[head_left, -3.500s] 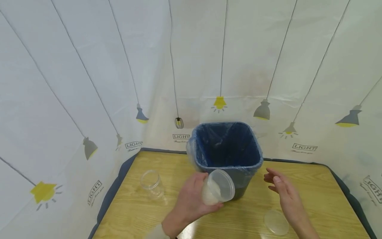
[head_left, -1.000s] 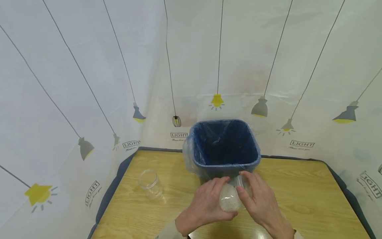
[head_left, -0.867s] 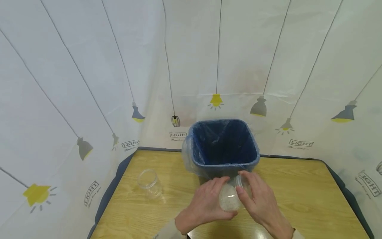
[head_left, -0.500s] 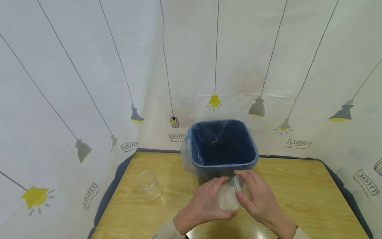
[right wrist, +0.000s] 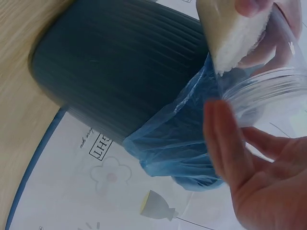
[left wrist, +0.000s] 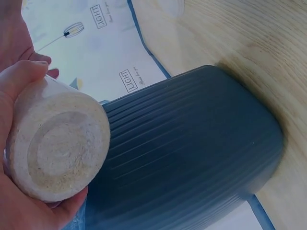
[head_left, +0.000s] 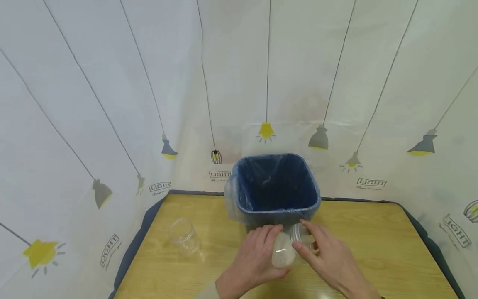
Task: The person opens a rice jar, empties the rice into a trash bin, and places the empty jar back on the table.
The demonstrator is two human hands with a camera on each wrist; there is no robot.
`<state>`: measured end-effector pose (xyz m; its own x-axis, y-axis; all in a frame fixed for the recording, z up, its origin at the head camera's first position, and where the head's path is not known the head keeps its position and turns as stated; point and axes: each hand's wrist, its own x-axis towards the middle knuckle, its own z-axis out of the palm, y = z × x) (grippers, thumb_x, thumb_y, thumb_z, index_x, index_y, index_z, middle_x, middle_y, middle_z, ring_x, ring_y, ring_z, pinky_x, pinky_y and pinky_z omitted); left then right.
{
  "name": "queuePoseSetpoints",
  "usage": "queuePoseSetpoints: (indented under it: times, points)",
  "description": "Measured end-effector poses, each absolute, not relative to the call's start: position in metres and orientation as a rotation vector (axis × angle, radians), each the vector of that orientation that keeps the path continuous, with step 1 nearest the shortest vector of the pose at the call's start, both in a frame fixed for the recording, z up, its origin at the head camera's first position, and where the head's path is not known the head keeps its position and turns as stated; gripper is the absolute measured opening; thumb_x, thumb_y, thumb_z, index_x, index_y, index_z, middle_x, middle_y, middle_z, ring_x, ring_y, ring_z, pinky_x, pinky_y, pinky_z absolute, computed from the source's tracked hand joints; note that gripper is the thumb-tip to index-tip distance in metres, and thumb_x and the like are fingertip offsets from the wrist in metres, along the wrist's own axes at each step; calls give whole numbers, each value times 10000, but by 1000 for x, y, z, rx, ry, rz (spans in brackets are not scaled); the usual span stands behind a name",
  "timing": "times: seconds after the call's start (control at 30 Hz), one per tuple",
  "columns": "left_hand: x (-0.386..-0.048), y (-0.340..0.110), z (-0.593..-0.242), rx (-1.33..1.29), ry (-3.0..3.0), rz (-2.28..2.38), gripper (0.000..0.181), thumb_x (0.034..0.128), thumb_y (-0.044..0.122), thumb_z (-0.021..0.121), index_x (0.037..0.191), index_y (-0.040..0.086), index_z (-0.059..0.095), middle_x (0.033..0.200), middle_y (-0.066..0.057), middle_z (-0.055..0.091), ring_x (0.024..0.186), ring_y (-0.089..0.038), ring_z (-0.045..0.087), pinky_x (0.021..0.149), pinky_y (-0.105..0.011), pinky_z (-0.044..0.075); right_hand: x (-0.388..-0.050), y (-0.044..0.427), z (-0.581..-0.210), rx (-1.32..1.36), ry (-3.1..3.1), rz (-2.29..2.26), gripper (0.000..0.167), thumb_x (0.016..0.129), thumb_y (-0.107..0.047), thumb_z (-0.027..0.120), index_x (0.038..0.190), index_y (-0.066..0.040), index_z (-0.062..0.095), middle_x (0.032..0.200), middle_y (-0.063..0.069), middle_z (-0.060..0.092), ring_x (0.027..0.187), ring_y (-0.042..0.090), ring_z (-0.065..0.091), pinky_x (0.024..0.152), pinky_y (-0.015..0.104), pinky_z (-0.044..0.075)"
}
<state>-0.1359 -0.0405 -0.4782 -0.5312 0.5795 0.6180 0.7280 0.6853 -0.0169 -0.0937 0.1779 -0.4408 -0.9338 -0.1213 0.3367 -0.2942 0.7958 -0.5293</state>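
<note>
Left hand (head_left: 252,258) clamped on a tilted clear jar (head_left: 283,251) of white grains (right wrist: 242,40); right hand (head_left: 332,259), fingers and thumb apart, at its mouth.
Jar near the lined bin (head_left: 278,211); clear cup (head_left: 185,237) leftward on the worktop (head_left: 373,243).

Head cam: worn high, looking forward and down. Widest and farthest; takes in tabletop (head_left: 373,245), lined trash bin (head_left: 278,211) and printed backdrop (head_left: 239,83).

Left wrist cam: close, image axis rotated; faces the underside of the jar (left wrist: 62,143), bin's ribbed wall behind, tabletop at right.

Right wrist cam: also close and rotated; faces jar's side and threaded neck, tabletop at left.

Overlap: jar, bin and backdrop in all three.
</note>
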Motion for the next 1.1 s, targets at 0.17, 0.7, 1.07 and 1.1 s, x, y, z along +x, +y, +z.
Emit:
queuePoseSetpoints:
  times: [0.17,0.7,1.07,1.1]
  points:
    - [-140,-40,-470,-1018,-2303,-339,1006,556,635,916,1333,89,581,1156,-16,644,960,-155,635,770,-299,539,-99,180,-432,340,-2713,913,553,956,-453,714,1380,-105,643,1190,20,681,788,18,588,663,261,526]
    - [-145,-50,-461,-1137,-2472,-484,995,627,591,913,1400,86,544,1199,-2,663,997,-145,651,843,-288,551,-109,199,-437,853,-2516,1172,739,875,-215,839,1528,-155,499,1405,27,556,1159,173,596,843,307,572]
    - [-145,-55,-466,-1146,-2499,-511,993,649,613,898,1419,102,532,1229,-3,663,1031,-127,660,851,-268,556,-113,210,-435,1170,-2485,1168,820,877,-210,829,1580,-118,417,1603,46,432,1432,54,398,981,315,526]
    - [-145,-55,-467,-1140,-2502,-509,990,650,614,897,1417,103,534,1228,-1,664,1030,-127,661,850,-269,556,-112,210,-435,1177,-2502,1159,818,884,-228,822,1584,-125,412,1615,39,420,1447,51,380,1001,314,514]
